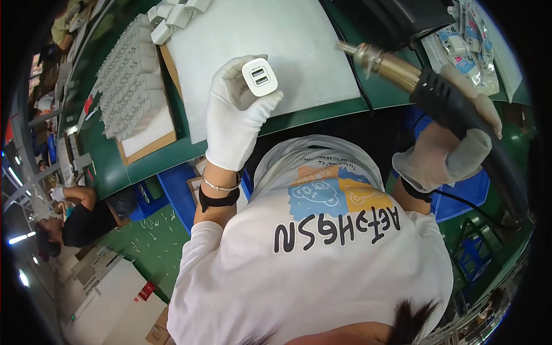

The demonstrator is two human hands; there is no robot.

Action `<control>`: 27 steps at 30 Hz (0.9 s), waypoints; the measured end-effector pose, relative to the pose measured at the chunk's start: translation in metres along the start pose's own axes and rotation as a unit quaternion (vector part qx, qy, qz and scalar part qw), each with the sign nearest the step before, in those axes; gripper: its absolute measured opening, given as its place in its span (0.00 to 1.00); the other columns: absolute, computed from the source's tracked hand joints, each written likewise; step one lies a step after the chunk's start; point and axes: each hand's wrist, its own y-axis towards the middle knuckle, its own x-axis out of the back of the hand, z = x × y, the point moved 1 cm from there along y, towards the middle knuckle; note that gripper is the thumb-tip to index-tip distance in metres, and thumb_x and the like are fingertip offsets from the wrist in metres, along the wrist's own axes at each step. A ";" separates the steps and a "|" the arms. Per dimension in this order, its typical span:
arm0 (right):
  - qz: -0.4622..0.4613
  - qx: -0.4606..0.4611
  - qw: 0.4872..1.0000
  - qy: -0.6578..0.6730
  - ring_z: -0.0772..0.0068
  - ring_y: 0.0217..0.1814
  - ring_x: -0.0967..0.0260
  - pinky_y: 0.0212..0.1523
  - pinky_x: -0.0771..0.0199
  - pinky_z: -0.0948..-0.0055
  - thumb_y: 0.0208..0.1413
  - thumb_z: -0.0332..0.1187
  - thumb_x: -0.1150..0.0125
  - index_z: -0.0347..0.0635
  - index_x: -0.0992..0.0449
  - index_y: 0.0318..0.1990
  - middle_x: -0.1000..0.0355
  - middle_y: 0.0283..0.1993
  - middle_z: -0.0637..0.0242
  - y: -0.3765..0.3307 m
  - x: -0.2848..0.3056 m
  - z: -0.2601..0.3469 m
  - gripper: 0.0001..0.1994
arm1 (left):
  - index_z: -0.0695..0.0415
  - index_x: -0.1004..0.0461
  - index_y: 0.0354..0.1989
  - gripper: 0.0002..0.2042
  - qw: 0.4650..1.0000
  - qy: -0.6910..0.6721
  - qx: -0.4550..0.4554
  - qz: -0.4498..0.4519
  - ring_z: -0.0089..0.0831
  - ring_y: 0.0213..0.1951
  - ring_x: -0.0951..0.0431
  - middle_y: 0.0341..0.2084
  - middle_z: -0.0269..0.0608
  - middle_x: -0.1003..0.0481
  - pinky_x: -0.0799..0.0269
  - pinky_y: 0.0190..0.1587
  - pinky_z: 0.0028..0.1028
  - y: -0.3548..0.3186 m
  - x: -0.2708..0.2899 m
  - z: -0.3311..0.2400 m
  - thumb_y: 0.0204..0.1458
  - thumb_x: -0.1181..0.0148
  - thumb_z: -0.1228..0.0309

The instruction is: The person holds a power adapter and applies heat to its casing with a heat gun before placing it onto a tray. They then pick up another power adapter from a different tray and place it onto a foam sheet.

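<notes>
The white-gloved left hand (237, 112) pinched a small white two-port plastic charger (260, 76) at twelve o'clock, ports upward, above the green surface (385, 92). The right hand (454, 152), grip wrapped tight, levelled a black brass-nozzled heat gun (437, 92) toward it.

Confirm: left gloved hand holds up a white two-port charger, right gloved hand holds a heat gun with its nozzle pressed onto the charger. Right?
Not quite. In the head view the heat gun in the right hand is apart from the white two-port charger; its nozzle points over the white mat, touching nothing. The left hand does hold the charger up.
</notes>
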 end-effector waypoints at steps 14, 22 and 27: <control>0.125 0.050 0.982 0.135 0.66 0.32 0.27 0.31 0.24 0.75 0.57 0.49 0.49 0.41 0.32 0.48 0.26 0.39 0.46 -0.002 -0.023 0.004 0.21 | 0.62 0.37 0.53 0.28 0.999 0.032 -0.021 -0.010 0.29 0.49 0.30 0.50 0.42 0.30 0.35 0.55 0.28 -0.004 0.000 0.004 0.41 0.33 0.81; 0.164 0.074 0.973 0.143 0.69 0.28 0.28 0.30 0.25 0.77 0.59 0.45 0.50 0.40 0.33 0.48 0.25 0.37 0.47 0.002 -0.030 0.002 0.19 | 0.61 0.37 0.53 0.28 0.999 0.036 -0.024 -0.005 0.29 0.48 0.30 0.50 0.41 0.30 0.35 0.54 0.28 -0.004 -0.001 0.003 0.41 0.33 0.80; 0.167 0.092 0.972 0.139 0.71 0.26 0.29 0.29 0.25 0.78 0.60 0.43 0.51 0.40 0.34 0.48 0.25 0.37 0.47 0.005 -0.031 0.002 0.17 | 0.61 0.37 0.54 0.29 0.999 0.043 -0.031 -0.005 0.29 0.48 0.30 0.50 0.41 0.30 0.35 0.54 0.28 -0.003 0.000 0.004 0.41 0.33 0.81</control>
